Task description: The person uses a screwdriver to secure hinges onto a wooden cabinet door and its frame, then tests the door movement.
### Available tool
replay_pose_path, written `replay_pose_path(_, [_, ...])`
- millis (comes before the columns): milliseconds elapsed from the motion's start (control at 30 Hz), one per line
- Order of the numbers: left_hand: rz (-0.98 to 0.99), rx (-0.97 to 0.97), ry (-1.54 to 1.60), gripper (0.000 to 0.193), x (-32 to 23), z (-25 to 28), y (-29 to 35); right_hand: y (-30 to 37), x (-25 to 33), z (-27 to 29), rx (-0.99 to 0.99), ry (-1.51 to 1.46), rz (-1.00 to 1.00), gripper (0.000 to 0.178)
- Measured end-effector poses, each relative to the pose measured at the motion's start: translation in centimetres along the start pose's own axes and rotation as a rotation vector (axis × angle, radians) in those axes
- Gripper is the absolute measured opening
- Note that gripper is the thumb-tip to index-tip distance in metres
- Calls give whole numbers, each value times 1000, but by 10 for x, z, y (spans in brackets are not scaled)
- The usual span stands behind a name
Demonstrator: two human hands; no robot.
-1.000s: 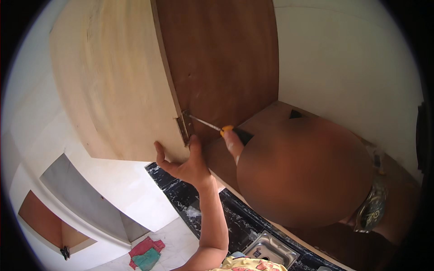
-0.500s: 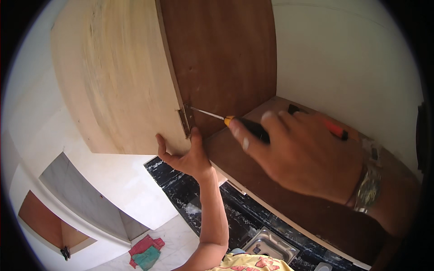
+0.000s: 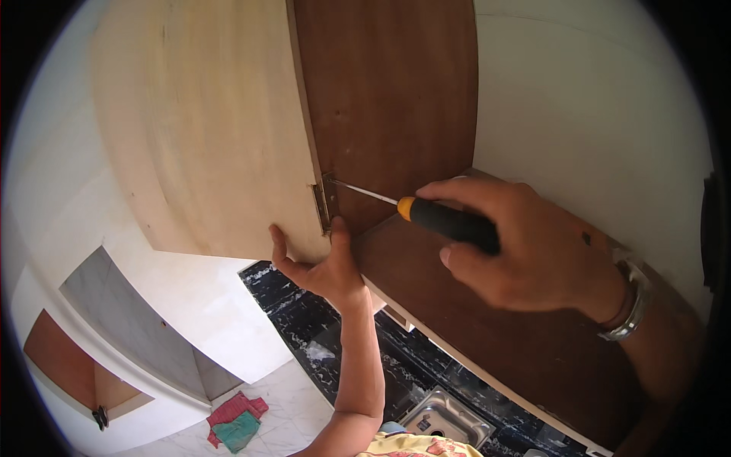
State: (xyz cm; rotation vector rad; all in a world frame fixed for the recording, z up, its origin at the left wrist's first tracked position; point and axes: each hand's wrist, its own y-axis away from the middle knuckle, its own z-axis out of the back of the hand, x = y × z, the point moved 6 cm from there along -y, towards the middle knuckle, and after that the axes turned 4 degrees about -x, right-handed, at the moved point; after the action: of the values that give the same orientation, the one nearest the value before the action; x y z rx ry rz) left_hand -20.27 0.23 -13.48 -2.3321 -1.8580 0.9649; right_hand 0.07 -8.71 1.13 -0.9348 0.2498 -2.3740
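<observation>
My right hand [image 3: 537,251] holds a screwdriver [image 3: 449,221] with a black and yellow handle, thumb below and forefinger above, its fingers loosely spread around the grip. The tip of the thin metal shaft meets the upper part of a hinge [image 3: 325,204] on the brown cabinet side panel [image 3: 381,99]. Just below the hinge, my left hand [image 3: 327,270] grips the lower corner of the pale wooden cabinet door [image 3: 213,137], its thumb beside the hinge and a finger on the door's face. Whether a screw sits under the tip is too small to tell.
The brown cabinet bottom [image 3: 487,320] runs under my right arm. Below are a black marbled countertop [image 3: 304,305] and a steel sink [image 3: 449,419]. Red and green cloths [image 3: 236,430] lie on the pale floor, near an opening [image 3: 61,358] in a white lower cabinet.
My right hand has turned and loosened around the screwdriver handle, showing more of it. The tip stays at the hinge. My left hand keeps its hold; the view has shifted slightly.
</observation>
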Motion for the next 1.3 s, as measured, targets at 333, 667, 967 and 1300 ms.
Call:
replay_pose_path(333, [14, -44, -64, 85, -7, 1, -1, 34, 47, -35, -221, 1201, 564, 44])
replay_pose_path(667, [43, -34, -20, 86, -5, -1, 4, 6, 5, -10, -75, -9, 57, 43])
replay_pose_path(967, [30, 46, 35, 85, -1, -2, -1, 28, 47, -30, -286, 1289, 636, 47])
replay_pose_path(1300, [3, 43, 39, 83, -7, -1, 7, 6, 28, -4, -224, 245, 293, 39])
